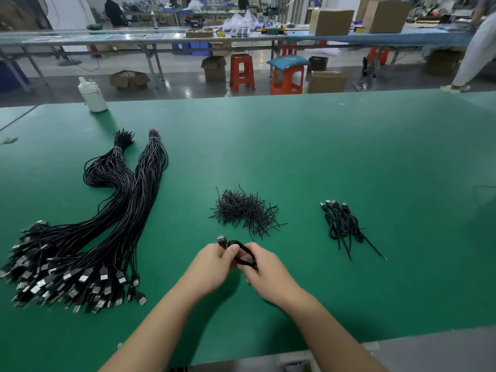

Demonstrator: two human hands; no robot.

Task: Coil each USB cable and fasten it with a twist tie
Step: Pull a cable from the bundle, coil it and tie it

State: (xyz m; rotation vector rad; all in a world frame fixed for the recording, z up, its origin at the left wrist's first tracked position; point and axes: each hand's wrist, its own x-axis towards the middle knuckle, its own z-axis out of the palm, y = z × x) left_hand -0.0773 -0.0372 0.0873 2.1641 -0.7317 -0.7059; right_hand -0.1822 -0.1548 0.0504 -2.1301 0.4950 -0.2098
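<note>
Both hands, left point(214, 261) and right point(261, 264), grip a coil point(245, 253); few done point(343, 224) right of ties point(245, 210), big bundle point(80, 237) left.

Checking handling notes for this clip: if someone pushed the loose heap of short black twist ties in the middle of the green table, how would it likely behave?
The heap of short black twist ties would probably scatter rather than slide whole: strands lie crisscrossed and unbound. They look thin, so likely light and easily bent.

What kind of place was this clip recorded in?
Most likely a factory assembly floor: a long green workbench, big bundles of USB cables, and rows of benches with cardboard boxes behind.
</note>
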